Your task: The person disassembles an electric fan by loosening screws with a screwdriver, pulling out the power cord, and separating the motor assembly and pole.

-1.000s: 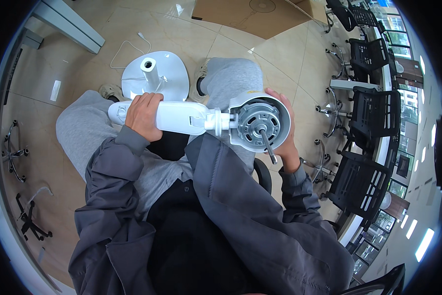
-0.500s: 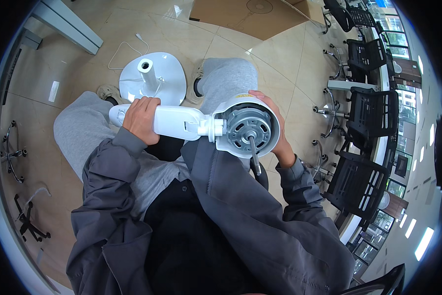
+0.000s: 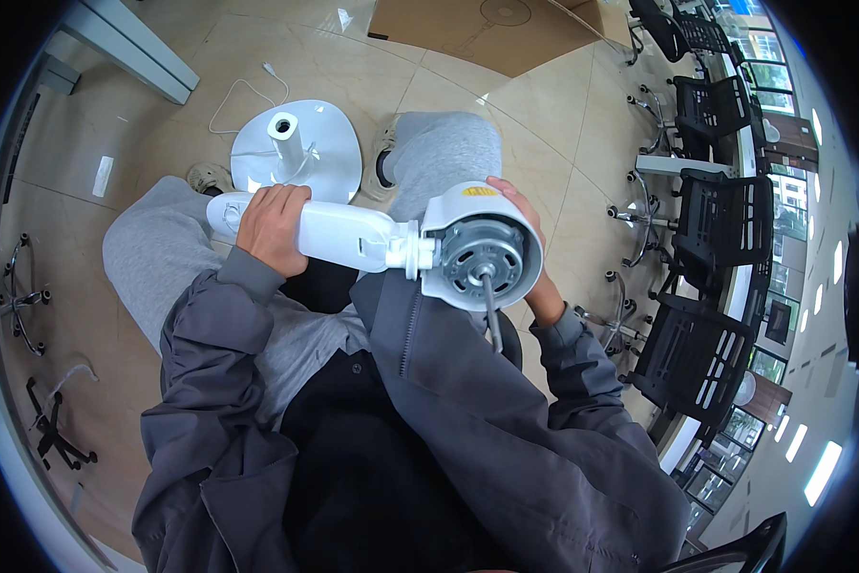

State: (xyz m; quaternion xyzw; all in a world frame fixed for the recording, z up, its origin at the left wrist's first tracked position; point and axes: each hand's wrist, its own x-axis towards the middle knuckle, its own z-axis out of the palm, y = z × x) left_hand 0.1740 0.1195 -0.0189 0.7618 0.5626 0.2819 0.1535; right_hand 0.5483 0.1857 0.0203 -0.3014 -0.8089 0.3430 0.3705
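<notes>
Across my lap lies a white electric fan body, made of a long white neck point(image 3: 345, 235) and a round motor head point(image 3: 485, 252). The head's open face shows a grey motor with a thin metal shaft pointing toward me. My left hand point(image 3: 275, 229) wraps over the neck near its left end. Around the far right side of the motor housing curls my right hand point(image 3: 544, 292), partly hidden behind it. Beyond, on the floor between my feet, stands a rounded white fan base point(image 3: 339, 129) with a short hollow post point(image 3: 284, 136).
A white cable with a plug point(image 3: 272, 70) trails on the tiled floor beside the base. An open cardboard box point(image 3: 487, 38) stands at the far side. Black mesh office chairs point(image 3: 721, 224) line a long desk on the right. A pale table leg point(image 3: 138, 53) is at the far left.
The motor head has tilted slightly, so more of its housing top and yellow label shows and the shaft points lower. Both hands keep their hold.
</notes>
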